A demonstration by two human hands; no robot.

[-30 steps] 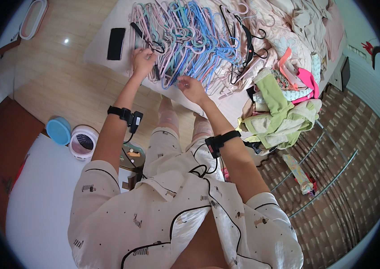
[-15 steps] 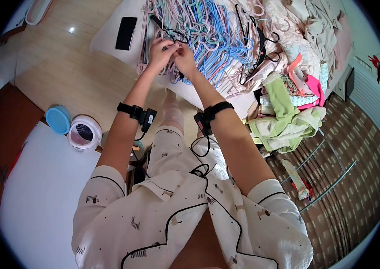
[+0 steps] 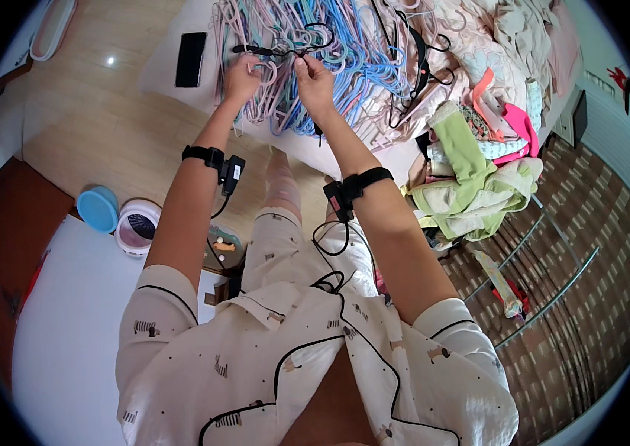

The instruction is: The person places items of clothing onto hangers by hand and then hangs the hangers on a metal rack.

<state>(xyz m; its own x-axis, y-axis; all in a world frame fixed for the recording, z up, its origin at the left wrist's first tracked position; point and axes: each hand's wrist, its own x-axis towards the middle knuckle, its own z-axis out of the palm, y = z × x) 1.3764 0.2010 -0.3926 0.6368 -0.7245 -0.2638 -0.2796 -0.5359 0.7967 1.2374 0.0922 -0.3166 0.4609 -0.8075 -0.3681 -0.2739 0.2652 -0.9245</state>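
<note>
Both my hands are over a pile of pastel plastic clothes hangers heaped on the bed. My left hand is at the pile's left side, its fingers curled around the hook of a pale pink hanger. To its right, my right hand pinches a thin black wire-like piece between thumb and fingers. That piece has a thicker black end above my left hand and a curved loop at its right; its exact kind is unclear. Left of the pile lies a black phone.
Black hangers lie right of the pile, by crumpled pink bedding. A green garment and other clothes heap at the bed's right edge. A metal rack stands lower right. A blue basin and a white-rimmed tub sit at left.
My hands, together before, have moved apart, the left one to the left and the right one slightly right. The black piece now stretches out above them. The whole view has shifted slightly.
</note>
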